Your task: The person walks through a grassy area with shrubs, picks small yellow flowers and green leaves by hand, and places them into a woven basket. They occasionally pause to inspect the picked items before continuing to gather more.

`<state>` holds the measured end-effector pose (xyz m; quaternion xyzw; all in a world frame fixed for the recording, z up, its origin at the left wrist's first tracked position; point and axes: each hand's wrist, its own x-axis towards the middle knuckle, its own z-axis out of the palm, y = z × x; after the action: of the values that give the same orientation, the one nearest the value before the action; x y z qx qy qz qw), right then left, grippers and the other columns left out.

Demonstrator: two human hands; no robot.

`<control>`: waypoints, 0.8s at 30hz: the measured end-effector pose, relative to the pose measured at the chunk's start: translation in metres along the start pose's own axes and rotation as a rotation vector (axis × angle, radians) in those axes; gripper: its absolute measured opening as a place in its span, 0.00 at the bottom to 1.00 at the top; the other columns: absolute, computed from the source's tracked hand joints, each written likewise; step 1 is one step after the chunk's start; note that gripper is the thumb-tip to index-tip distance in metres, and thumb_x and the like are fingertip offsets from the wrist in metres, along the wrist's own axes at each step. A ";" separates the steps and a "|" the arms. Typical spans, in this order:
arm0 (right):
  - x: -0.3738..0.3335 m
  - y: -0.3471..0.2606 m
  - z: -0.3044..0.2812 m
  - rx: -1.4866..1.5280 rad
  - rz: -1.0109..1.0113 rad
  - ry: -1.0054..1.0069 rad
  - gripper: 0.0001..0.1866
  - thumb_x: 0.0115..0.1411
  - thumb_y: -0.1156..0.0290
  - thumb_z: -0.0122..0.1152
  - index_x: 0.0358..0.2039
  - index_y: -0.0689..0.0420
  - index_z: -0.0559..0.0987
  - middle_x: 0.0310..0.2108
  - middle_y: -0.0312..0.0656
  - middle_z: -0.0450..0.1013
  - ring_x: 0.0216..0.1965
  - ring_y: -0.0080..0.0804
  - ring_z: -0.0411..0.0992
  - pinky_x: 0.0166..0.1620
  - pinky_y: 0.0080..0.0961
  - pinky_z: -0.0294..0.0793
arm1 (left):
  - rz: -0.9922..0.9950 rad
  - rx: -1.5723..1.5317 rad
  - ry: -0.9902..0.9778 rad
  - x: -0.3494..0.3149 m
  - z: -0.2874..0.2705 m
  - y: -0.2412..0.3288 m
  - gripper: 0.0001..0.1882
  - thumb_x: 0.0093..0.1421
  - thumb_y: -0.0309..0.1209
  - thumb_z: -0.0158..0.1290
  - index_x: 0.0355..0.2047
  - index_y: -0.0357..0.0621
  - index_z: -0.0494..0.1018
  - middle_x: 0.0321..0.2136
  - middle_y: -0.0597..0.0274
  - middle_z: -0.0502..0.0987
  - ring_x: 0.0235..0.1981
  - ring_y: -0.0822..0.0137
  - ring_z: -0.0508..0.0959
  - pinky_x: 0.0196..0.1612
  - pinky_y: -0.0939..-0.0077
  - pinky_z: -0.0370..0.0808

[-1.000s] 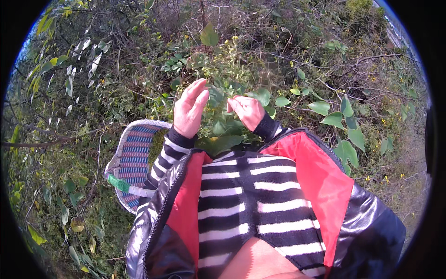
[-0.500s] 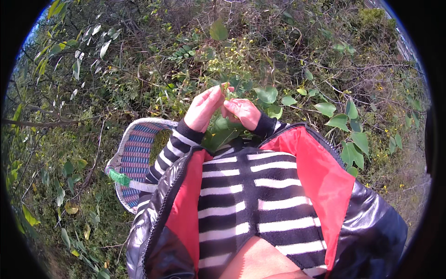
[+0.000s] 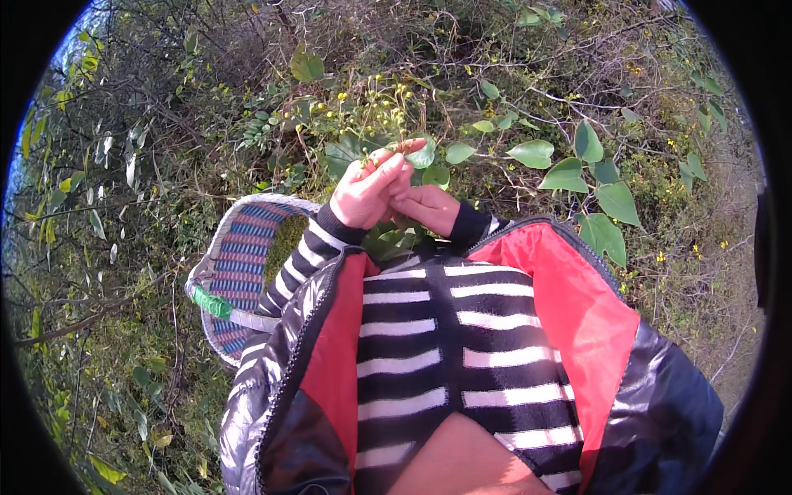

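Note:
My left hand is closed, its thumb and fingers pinching the stem of a sprig with small yellow flower buds. The budded tips stand out beyond my fingertips, over the brush. Tucked against it from the right, my right hand has its fingers curled; what they hold is hidden behind the left hand. A woven basket in blue and pink hangs at my left forearm, its handle, bound with green tape, passing by the sleeve. Small yellow-green plant bits lie inside it.
Dense brush and thin twigs surround my hands. Broad green leaves on a branch reach in from the right, close to my open jacket. Leafy stems rise at the left, and a bare branch crosses below them.
The view has shifted, moving the background leaves left. My right fingers have drawn in under the left hand, and the budded sprig shows more plainly above my fingers.

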<state>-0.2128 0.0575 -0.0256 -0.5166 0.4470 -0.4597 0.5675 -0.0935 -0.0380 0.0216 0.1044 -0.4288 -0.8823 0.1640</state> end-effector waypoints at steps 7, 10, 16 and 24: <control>-0.030 0.003 -0.001 -0.163 -0.160 0.416 0.18 0.55 0.67 0.54 0.45 0.62 0.69 0.40 0.43 0.67 0.39 0.29 0.67 0.41 0.24 0.67 | -0.180 -0.126 -0.056 0.043 0.006 -0.007 0.10 0.61 0.26 0.40 0.40 0.36 0.66 0.22 0.62 0.69 0.16 0.78 0.58 0.23 0.85 0.58; -0.057 0.001 0.007 -0.476 -0.181 0.674 0.27 0.48 0.69 0.60 0.49 0.59 0.65 0.40 0.45 0.66 0.40 0.36 0.67 0.45 0.27 0.66 | -0.043 -0.088 -0.069 0.056 0.002 0.007 0.09 0.61 0.25 0.41 0.40 0.37 0.67 0.25 0.61 0.72 0.16 0.79 0.58 0.22 0.86 0.57; -0.108 0.010 0.065 -0.130 0.278 0.744 0.16 0.54 0.66 0.56 0.43 0.56 0.73 0.36 0.43 0.72 0.41 0.33 0.70 0.46 0.28 0.67 | 0.066 -0.112 -0.108 0.056 -0.025 0.050 0.04 0.61 0.25 0.41 0.35 0.43 0.66 0.30 0.52 0.74 0.19 0.75 0.62 0.25 0.83 0.61; -0.094 0.031 0.135 -0.042 0.426 0.949 0.13 0.54 0.70 0.54 0.41 0.59 0.74 0.35 0.42 0.73 0.38 0.28 0.71 0.42 0.22 0.69 | 0.090 -0.094 -0.067 0.041 -0.061 0.073 0.04 0.61 0.27 0.42 0.30 0.42 0.66 0.31 0.56 0.73 0.20 0.76 0.62 0.24 0.83 0.60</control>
<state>-0.0949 0.1751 -0.0446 -0.1602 0.7594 -0.5083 0.3731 -0.0966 -0.1401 0.0406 0.0479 -0.3963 -0.8962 0.1938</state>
